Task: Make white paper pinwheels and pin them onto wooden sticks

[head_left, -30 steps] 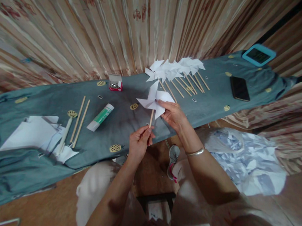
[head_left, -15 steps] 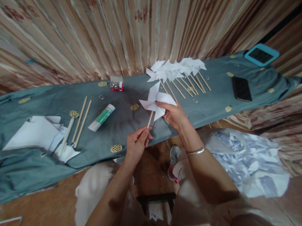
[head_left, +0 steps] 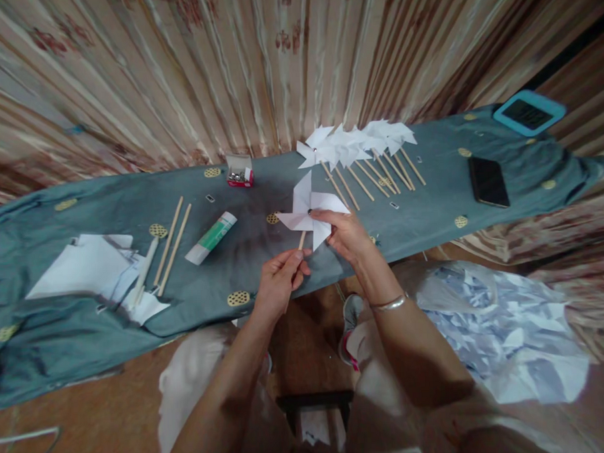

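A white paper pinwheel (head_left: 303, 203) on a thin wooden stick is held above the front part of the cloth-covered table. My left hand (head_left: 283, 277) is closed round the stick below the blades. At the pinwheel's centre, a finger of my right hand (head_left: 349, 232) presses on the dark pin, while its other fingers curl behind the paper. Behind my hands lies a row of white pinwheels (head_left: 356, 144), their sticks pointing toward me. To the left are two bare wooden sticks (head_left: 174, 249) and a green-and-white glue stick (head_left: 211, 238). A small red box (head_left: 240, 176) holds shiny metal pins.
White paper sheets (head_left: 86, 266) lie at the left with a pale rod (head_left: 146, 265) beside them. On the right are a black phone (head_left: 489, 181) and a blue-framed digital clock (head_left: 530, 115). A plastic bag of white paper pieces (head_left: 501, 328) rests below the table's right side.
The pinwheel's blades have turned slightly, and my left hand sits a little nearer to them on the stick. The whole view has shifted slightly. Both hands keep their hold.
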Tool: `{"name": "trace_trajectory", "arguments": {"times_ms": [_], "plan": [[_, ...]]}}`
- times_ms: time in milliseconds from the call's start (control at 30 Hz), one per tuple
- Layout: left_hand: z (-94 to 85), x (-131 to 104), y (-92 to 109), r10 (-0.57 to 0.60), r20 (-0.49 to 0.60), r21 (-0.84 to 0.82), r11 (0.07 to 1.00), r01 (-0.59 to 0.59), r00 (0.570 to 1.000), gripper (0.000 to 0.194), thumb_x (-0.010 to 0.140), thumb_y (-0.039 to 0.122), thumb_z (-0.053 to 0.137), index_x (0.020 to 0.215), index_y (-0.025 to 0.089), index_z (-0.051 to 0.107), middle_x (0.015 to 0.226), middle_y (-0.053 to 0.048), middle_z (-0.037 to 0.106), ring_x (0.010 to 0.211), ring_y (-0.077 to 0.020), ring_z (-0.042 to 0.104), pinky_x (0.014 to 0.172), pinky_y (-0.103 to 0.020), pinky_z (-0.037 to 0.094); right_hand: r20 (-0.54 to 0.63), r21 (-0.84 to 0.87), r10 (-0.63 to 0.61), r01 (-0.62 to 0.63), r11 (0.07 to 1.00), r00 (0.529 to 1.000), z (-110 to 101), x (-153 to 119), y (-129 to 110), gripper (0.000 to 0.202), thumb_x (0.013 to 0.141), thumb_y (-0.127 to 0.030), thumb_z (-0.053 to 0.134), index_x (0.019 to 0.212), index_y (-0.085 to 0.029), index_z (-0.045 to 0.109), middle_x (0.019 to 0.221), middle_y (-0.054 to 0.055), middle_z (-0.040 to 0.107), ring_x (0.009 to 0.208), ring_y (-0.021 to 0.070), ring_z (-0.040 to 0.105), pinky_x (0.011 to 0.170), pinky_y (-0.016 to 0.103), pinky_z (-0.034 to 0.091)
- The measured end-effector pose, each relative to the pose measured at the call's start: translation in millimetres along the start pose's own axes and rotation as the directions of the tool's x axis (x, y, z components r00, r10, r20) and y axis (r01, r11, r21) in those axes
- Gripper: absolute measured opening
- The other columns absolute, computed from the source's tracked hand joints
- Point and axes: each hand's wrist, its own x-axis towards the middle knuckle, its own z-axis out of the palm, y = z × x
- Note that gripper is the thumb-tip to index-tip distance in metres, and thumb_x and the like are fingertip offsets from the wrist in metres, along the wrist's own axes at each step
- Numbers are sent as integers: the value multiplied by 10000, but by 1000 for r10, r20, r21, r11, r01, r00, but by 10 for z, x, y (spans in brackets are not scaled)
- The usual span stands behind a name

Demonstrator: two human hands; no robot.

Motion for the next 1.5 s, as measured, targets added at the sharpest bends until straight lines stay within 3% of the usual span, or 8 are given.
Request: {"name": "trace_trajectory", "arguments": {"times_ms": [433, 600, 800, 900, 1033, 1133, 1267, 1500], "plan": [[-232, 198, 184, 32, 2, 309, 950, -31, 999, 383, 700, 515, 711, 707, 132, 712, 468, 21, 514, 366, -48, 306, 393, -206, 186, -80, -26, -97, 95, 995, 992, 90, 56, 63, 175, 462, -235, 837, 581, -194, 716, 553, -20, 685, 486, 132, 573, 497, 263, 450], [-314, 295, 136, 138, 15, 562, 818, -123, 990, 302, 744, 400, 651, 583, 146, 680, 459, -1, 535, 404, -80, 376, 423, -214, 237, -58, 23, -49, 51, 998, 997, 119, 3, 16, 223, 429, -232, 864, 600, -181, 730, 579, -19, 701, 504, 117, 585, 521, 249, 462], [-373, 389, 185, 168, -30, 621, 775, -113, 985, 355, 819, 451, 560, 714, 142, 700, 485, 11, 543, 388, -90, 370, 423, -228, 285, -28, 51, 61, -59, 997, 998, 53, 34, 25, 262, 434, -249, 882, 637, -170, 736, 597, -14, 713, 527, 119, 614, 517, 236, 484], [-415, 474, 274, 233, -42, 675, 724, -144, 972, 309, 819, 408, 564, 861, 146, 723, 688, -36, 686, 511, -130, 535, 546, -249, 431, -10, 66, 89, -88, 994, 996, 53, 84, 29, 281, 420, -252, 892, 636, -174, 729, 617, -18, 720, 566, 125, 638, 558, 236, 516], [-453, 539, 343, 397, -16, 713, 648, -268, 918, 308, 847, 370, 540, 993, 172, 726, 1045, -94, 733, 974, -232, 646, 903, -352, 481, 12, 40, 145, -146, 989, 989, 71, 128, 34, 306, 422, -256, 898, 667, -177, 733, 655, -14, 735, 592, 130, 650, 608, 246, 539], [-416, 540, 348, 440, -70, 622, 721, -306, 895, 354, 869, 422, 547, 1028, 160, 725, 1123, -109, 715, 1106, -248, 609, 1012, -376, 427, 42, 5, 169, -169, 986, 985, 76, 137, 43, 302, 439, -254, 893, 689, -179, 742, 674, -6, 744, 604, 141, 656, 646, 271, 547], [-295, 559, 307, 193, -66, 216, 961, -175, 979, 419, 732, 458, 723, 1031, 164, 729, 959, -79, 750, 914, -234, 674, 840, -338, 508, 103, -32, 175, -173, 984, 979, 88, 144, 53, 282, 475, -251, 885, 714, -181, 753, 720, -2, 759, 649, 137, 672, 694, 272, 544], [-240, 603, 346, 64, -38, 2, 998, -64, 997, 311, 564, 280, 845, 841, 168, 761, 832, -32, 751, 723, -151, 646, 747, -285, 501, 108, -129, 232, -218, 968, 967, 59, 171, 61, 351, 444, -302, 911, 736, -185, 755, 689, -10, 746, 619, 129, 655, 657, 266, 525]]}}
